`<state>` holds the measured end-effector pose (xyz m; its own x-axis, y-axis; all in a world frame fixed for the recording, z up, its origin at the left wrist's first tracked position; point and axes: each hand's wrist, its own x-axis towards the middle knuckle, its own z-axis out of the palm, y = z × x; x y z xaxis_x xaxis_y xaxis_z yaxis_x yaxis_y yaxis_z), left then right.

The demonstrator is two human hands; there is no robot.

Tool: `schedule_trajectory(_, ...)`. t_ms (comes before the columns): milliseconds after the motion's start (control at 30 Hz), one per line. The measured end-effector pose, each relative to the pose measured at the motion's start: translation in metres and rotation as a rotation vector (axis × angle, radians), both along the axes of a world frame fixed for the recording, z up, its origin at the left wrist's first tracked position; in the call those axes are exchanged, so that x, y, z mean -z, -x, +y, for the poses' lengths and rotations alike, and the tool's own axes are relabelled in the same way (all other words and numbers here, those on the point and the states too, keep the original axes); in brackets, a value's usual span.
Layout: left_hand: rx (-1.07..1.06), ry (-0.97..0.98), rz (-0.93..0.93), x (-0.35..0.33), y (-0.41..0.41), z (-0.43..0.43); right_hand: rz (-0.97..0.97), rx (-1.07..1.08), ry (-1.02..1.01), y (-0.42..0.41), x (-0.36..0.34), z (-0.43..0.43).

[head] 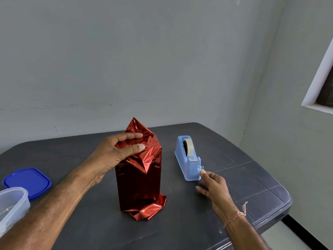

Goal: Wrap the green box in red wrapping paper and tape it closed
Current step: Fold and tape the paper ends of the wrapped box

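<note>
Dark counter [252,177], grey walls [126,60] around us, our left hand [115,154] clamping red wrapping paper [138,183], right hand [214,184] pinching tape [189,147] at three o'clock.

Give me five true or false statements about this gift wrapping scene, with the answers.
1. The left hand grips folded paper at the top of the wrapped box. True.
2. The box lies on its side. False: it stands upright on the table.
3. The right hand rests flat on the table. False: its thumb and a finger are at the cutter end of the tape dispenser. Whether they pinch tape is unclear.
4. A blue lid lies left of the box. True.
5. The paper at the box's bottom is folded flat. False: it sticks out, crumpled.
</note>
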<state>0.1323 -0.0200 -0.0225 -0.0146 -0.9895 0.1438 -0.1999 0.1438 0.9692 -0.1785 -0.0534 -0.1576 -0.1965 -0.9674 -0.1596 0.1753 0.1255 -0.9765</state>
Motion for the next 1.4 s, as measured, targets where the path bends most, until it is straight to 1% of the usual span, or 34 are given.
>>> schedule_trajectory(100, 0.001, -0.010, 0.001, -0.002, 0.001, 0.003, 0.096, -0.116, 0.146, -0.006, -0.033, 0.012)
schedule_trajectory(200, 0.003, -0.016, 0.010, -0.003, 0.000, 0.006, 0.187, -0.328, 0.261, -0.024, -0.083, 0.013)
schedule_trajectory(400, 0.009, -0.025, 0.002, -0.001, -0.003, 0.004, 0.573, -0.718, 0.475, -0.073, -0.176, 0.001)
schedule_trajectory(467, 0.020, -0.027, -0.001, -0.001, -0.003, 0.003, 0.744, -0.834, 0.503, -0.088, -0.197, -0.008)
schedule_trajectory(567, 0.023, -0.029, 0.015, -0.003, -0.002, 0.005, 0.982, -0.948, 0.493, -0.107, -0.217, -0.026)
schedule_trajectory(667, 0.018, -0.031, 0.008, -0.004, -0.001, 0.007, 1.140, -1.033, 0.434, -0.122, -0.223, -0.038)
schedule_trajectory(800, -0.014, -0.037, -0.045, 0.000, -0.003, 0.003, 1.236, -1.101, 0.385, -0.135, -0.226, -0.043)
schedule_trajectory(867, -0.018, -0.038, -0.056, 0.003, -0.004, 0.000, 1.252, -1.125, 0.376, -0.139, -0.226, -0.043)
schedule_trajectory(1167, -0.015, -0.035, -0.067, 0.002, -0.002, 0.000, 1.236, -1.133, 0.354, -0.146, -0.225, -0.048)
schedule_trajectory(1233, -0.019, -0.039, -0.068, 0.001, -0.001, 0.001, 1.267, -1.114, 0.364, -0.147, -0.224, -0.046)
schedule_trajectory(1267, -0.019, -0.040, -0.069, 0.001, -0.001, 0.002, 1.297, -1.091, 0.382, -0.149, -0.225, -0.041)
schedule_trajectory(1367, -0.009, -0.038, -0.062, -0.001, -0.001, 0.002, 1.499, -1.034, 0.483, -0.153, -0.227, -0.034)
schedule_trajectory(1400, -0.005, -0.039, -0.061, -0.001, -0.001, 0.003, 1.532, -1.036, 0.521, -0.159, -0.233, -0.028)
